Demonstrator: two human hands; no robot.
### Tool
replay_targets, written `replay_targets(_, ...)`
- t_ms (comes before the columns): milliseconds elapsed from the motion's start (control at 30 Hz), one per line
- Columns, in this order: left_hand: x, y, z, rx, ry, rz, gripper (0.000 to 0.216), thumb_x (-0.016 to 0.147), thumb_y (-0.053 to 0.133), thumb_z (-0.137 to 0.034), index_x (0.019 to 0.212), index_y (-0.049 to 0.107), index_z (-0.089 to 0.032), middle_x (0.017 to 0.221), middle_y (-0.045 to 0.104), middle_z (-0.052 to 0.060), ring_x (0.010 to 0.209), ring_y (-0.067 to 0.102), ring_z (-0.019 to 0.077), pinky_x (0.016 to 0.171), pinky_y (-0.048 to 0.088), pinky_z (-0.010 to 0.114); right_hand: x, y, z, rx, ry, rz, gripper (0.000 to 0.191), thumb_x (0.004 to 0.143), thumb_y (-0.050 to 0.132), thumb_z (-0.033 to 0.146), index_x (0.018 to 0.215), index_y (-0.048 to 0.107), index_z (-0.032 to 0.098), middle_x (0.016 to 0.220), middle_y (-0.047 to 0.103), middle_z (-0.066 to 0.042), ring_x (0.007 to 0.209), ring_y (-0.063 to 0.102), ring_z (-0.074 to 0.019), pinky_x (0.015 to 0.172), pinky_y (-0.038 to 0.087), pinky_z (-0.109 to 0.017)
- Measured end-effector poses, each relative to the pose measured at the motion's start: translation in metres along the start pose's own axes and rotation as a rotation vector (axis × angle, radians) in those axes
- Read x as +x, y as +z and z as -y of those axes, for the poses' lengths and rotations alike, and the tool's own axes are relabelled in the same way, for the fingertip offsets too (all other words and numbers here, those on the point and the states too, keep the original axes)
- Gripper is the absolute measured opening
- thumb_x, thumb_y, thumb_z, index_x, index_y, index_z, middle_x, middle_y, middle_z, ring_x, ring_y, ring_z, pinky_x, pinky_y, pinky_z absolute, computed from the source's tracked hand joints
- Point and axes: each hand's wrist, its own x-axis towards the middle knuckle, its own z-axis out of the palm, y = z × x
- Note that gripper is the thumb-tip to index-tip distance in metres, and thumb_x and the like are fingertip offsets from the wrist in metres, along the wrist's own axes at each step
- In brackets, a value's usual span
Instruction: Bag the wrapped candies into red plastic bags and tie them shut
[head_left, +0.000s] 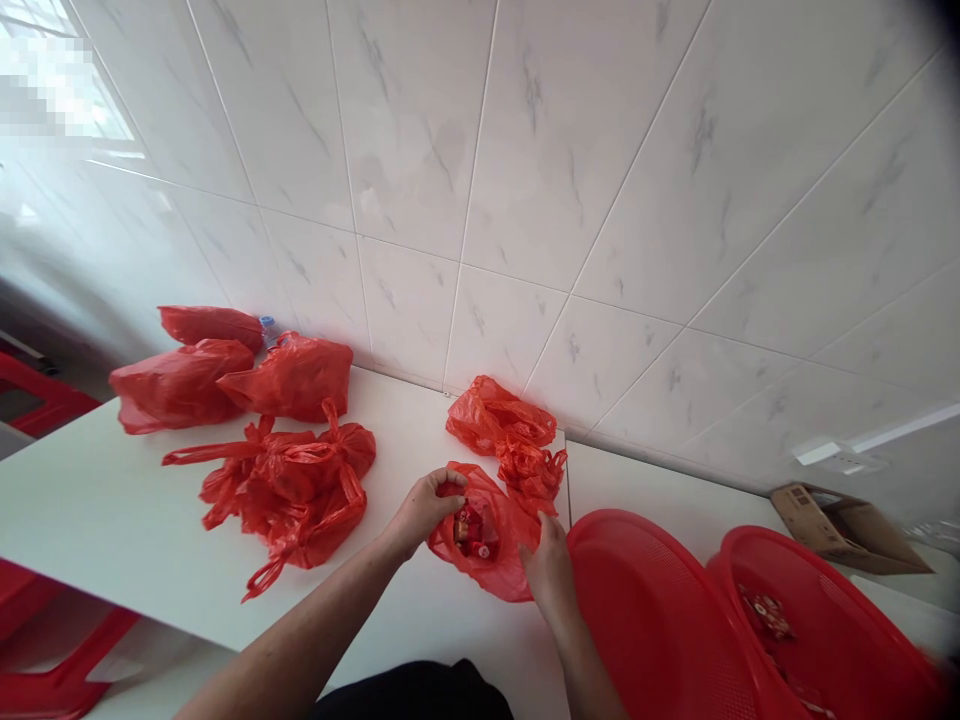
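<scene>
A red plastic bag [504, 580] lies open on the white table in front of me, its mouth facing up. Inside it are several small red-and-gold wrapped packets [471, 530], too small to name exactly. My left hand [429, 508] pinches the bag's left rim, thumb and fingers closed on the film. On the other side my right hand [549, 560] has its fingers closed on the bag's right edge. Just behind the bag, touching or nearly so, sits a crumpled red bag [534, 470], with another loose red bag [499, 412] against the wall.
Filled red bags [180, 385] and knotted ones [292, 490] stand on the table [67, 490] at left, near a bottle's blue cap [268, 322]. Two red baskets [652, 610] are at right, the farther holding small packets [766, 612]. A cardboard box [832, 530] sits behind them.
</scene>
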Motion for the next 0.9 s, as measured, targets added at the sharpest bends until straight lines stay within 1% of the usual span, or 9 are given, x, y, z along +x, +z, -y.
replay_targets(100,-0.001,-0.009,0.0,-0.008,0.031,0.017,0.031,0.066,0.067,-0.017,0.095,0.058,-0.019,0.078,0.066,0.0,0.062,0.061,0.0121,0.059,0.049,0.025,-0.006,0.007,-0.012,-0.058,0.048,0.039,0.061,0.066,0.056,0.024,0.127,0.055,0.017,0.131,0.058,-0.016,0.125,0.052,-0.0334,0.093,0.046,-0.042)
replay_targets(200,-0.001,-0.021,0.002,0.021,0.062,0.018,0.042,0.068,0.065,-0.018,0.11,0.057,-0.021,0.09,0.069,0.002,0.068,0.063,0.0142,0.064,0.05,0.027,-0.01,0.004,-0.013,-0.032,0.171,0.16,0.042,0.069,0.057,0.026,0.11,0.065,0.023,0.098,0.072,-0.01,0.097,0.066,-0.0291,0.073,0.049,-0.036)
replay_targets(300,0.0,-0.032,0.001,0.083,0.099,-0.015,0.059,0.07,0.062,-0.017,0.127,0.05,-0.024,0.091,0.068,0.002,0.071,0.064,0.0154,0.065,0.05,0.028,-0.005,-0.012,-0.003,0.022,0.206,0.243,0.021,0.074,0.054,0.031,0.089,0.067,0.025,0.072,0.07,-0.004,0.07,0.066,-0.0228,0.059,0.046,-0.031)
replay_targets(400,0.002,-0.037,-0.004,0.14,0.137,-0.058,0.071,0.068,0.059,-0.013,0.136,0.042,-0.026,0.09,0.067,0.001,0.073,0.063,0.0155,0.067,0.05,0.028,0.006,-0.04,0.02,0.172,0.183,0.194,0.016,0.076,0.054,0.038,0.078,0.063,0.024,0.065,0.066,-0.002,0.061,0.062,-0.0197,0.055,0.044,-0.029)
replay_targets(500,0.004,-0.038,-0.01,0.168,0.168,-0.097,0.076,0.066,0.056,-0.011,0.139,0.038,-0.024,0.094,0.066,0.002,0.08,0.062,0.0158,0.071,0.049,0.027,0.016,-0.066,0.045,0.434,0.176,0.101,0.024,0.076,0.058,0.045,0.082,0.062,0.022,0.068,0.065,-0.001,0.062,0.06,-0.0182,0.054,0.045,-0.028)
replay_targets(567,0.006,-0.038,-0.011,0.189,0.193,-0.117,0.076,0.066,0.055,-0.01,0.139,0.038,-0.022,0.094,0.065,0.002,0.081,0.062,0.0151,0.072,0.049,0.027,0.019,-0.077,0.056,0.573,0.144,0.066,0.029,0.075,0.061,0.046,0.091,0.062,0.022,0.075,0.066,-0.001,0.067,0.06,-0.0173,0.059,0.048,-0.028)
replay_targets(667,0.007,-0.038,-0.007,0.216,0.208,-0.112,0.073,0.066,0.053,-0.01,0.138,0.041,-0.023,0.094,0.064,0.002,0.081,0.062,0.0149,0.07,0.048,0.025,0.02,-0.081,0.061,0.601,0.112,0.063,0.032,0.075,0.063,0.04,0.102,0.06,0.023,0.092,0.068,-0.004,0.083,0.063,-0.0188,0.073,0.051,-0.031)
replay_targets(767,0.008,-0.039,0.001,0.215,0.184,-0.082,0.07,0.067,0.053,-0.01,0.135,0.044,-0.023,0.099,0.065,0.004,0.084,0.064,0.0161,0.069,0.049,0.025,0.016,-0.081,0.063,0.618,0.091,0.098,0.038,0.075,0.063,0.034,0.111,0.058,0.023,0.113,0.066,-0.008,0.101,0.063,-0.0226,0.083,0.051,-0.035)
replay_targets(900,0.007,-0.04,0.007,0.186,0.143,-0.079,0.069,0.065,0.053,-0.009,0.132,0.047,-0.021,0.109,0.066,0.007,0.088,0.065,0.0169,0.07,0.05,0.026,0.01,-0.084,0.066,0.726,-0.021,0.233,0.046,0.078,0.06,0.033,0.123,0.052,0.028,0.128,0.059,-0.008,0.115,0.058,-0.0234,0.09,0.05,-0.037)
